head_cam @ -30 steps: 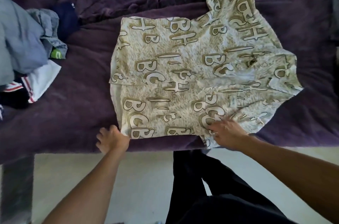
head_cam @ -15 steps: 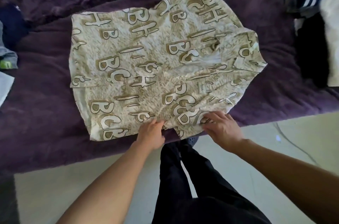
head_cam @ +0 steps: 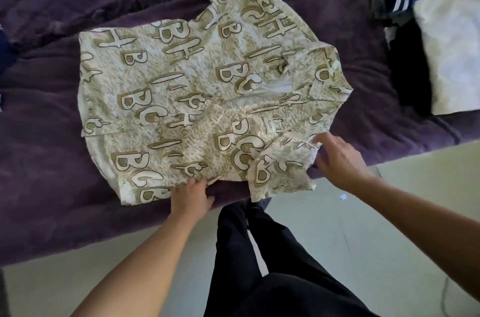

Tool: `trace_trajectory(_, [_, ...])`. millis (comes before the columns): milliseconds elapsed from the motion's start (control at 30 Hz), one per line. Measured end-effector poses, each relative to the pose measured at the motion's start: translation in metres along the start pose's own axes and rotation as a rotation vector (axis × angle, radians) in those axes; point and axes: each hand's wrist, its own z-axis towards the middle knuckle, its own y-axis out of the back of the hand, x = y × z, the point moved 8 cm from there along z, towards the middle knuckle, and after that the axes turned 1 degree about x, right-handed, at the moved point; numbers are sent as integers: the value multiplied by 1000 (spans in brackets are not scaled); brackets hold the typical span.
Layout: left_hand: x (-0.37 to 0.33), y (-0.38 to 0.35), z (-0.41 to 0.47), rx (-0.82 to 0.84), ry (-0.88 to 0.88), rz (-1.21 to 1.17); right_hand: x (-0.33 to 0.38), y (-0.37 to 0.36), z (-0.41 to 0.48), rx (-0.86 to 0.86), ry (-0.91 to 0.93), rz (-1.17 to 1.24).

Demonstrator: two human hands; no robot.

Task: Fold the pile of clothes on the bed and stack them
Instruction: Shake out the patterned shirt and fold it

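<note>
Purple plush blanket, pale floor beside it; the printed shirt lies spread on the blanket. Left hand pinches its near hem; right hand, fingers straight, touches its side.

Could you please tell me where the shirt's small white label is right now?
Head view: the label sits right of centre on the shirt, just beyond the right hand.

The person wears black trousers, forearms bare.
</note>
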Motion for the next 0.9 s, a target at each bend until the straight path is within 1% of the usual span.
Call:
trace_trajectory(33, [2,-1,2,-20,-9,-12,8,-19,3,107,110,-144])
trace_trajectory(100, [11,-3,6,-67,-21,-49,19,-47,5,218,265,-301])
trace_trajectory(167, [28,-3,8,-116,1,-75,30,-65,9,266,370,-327])
trace_trajectory(233, [48,-2,7,-147,53,-84,39,-68,13,262,425,-225])
trace_trajectory(300, [67,1,2,-159,115,-110,42,-55,18,202,366,-43])
trace_trajectory(367, [77,8,-3,-164,142,-114,38,-34,27,137,228,46])
trace_trajectory(433, [81,25,-8,-203,127,-131,39,-11,38,89,135,92])
trace_trajectory(500, [86,54,-12,-296,92,-223,47,13,55,45,102,179])
trace_trajectory(567, [97,91,-12,-399,76,-312,62,36,80,20,73,255])
trace_trajectory(633, [113,135,-2,-478,92,-324,73,58,113,0,-25,348])
trace_trajectory(700, [130,185,15,-570,95,-329,86,81,150,-57,-116,431])
trace_trajectory(833, [157,287,65,-764,64,-288,117,118,239,-168,-155,566])
trace_trajectory(900, [168,329,98,-836,66,-258,128,132,288,-236,-188,555])
